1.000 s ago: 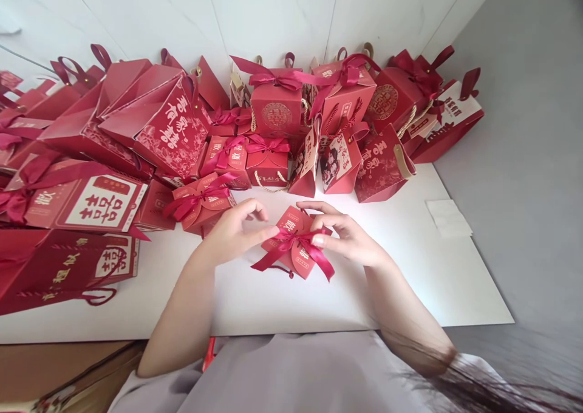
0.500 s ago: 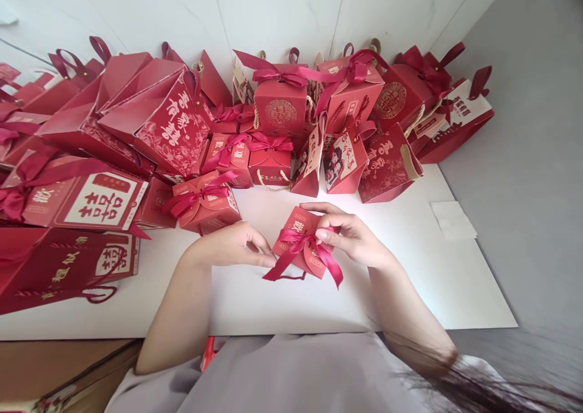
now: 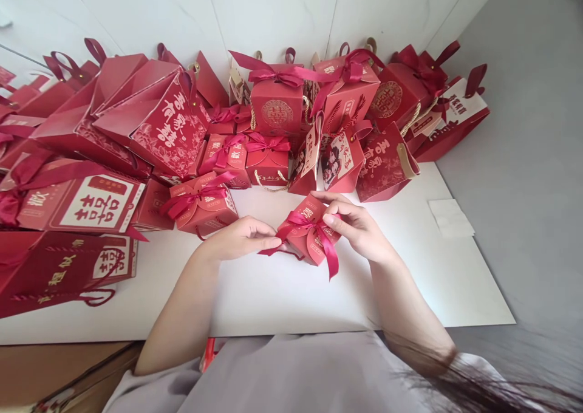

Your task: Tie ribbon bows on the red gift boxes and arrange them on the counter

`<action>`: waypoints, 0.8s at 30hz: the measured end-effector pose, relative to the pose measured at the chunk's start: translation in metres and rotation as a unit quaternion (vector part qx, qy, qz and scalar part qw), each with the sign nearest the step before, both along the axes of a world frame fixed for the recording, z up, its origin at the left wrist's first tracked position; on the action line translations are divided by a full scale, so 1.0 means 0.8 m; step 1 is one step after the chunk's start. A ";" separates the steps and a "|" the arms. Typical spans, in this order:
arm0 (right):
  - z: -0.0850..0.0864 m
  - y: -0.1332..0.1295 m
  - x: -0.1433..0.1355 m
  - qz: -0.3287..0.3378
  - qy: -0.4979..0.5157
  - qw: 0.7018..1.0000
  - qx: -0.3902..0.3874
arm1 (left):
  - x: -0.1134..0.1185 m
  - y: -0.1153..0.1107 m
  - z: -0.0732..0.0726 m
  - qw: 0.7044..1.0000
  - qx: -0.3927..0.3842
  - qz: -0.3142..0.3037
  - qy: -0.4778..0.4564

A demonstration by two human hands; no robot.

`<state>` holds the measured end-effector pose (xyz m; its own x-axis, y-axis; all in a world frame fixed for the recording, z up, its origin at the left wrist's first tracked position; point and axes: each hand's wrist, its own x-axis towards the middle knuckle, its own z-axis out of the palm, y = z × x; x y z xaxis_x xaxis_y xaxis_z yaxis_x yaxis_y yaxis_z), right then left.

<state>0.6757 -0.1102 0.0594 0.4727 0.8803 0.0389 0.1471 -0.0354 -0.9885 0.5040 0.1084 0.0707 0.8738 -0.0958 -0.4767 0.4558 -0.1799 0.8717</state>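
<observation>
A small red gift box [image 3: 310, 243] with pale Chinese characters, its top tied in a crimson ribbon bow [image 3: 306, 220], sits tilted between my hands over the white table. My right hand [image 3: 357, 225] grips the box by its right and far sides, thumb on top beside the bow. At the box's left side my left hand [image 3: 243, 238] has thumb and fingers closed at the bow's left tail. The other tail hangs over the front. A dark red cord handle shows under the near left edge. My left fingertips' far side is hidden.
Red gift boxes and bags crowd the back and left, among them a ribboned box [image 3: 204, 209] just beyond my left hand and a large double-happiness box [image 3: 98, 200]. A white tissue [image 3: 450, 218] lies on the right of the white table [image 3: 410, 291], against a grey wall.
The gift box has shifted slightly up and right and turned a little with my right hand. My left hand has moved slightly right and up, its fingers now closed at the ribbon's left tail.
</observation>
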 end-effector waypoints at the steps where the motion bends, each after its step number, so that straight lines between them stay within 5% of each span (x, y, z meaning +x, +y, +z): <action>1: 0.000 0.000 0.000 -0.003 0.000 1.000 0.001 | 0.000 -0.001 0.000 1.000 0.001 0.008 -0.003; 10: -0.003 0.003 -0.001 -0.017 0.010 1.000 -0.006 | 0.002 -0.014 0.002 0.982 0.140 0.102 -0.077; 24: -0.006 0.003 -0.001 -0.003 0.018 1.000 0.000 | -0.005 -0.003 0.008 0.993 0.030 0.100 -0.045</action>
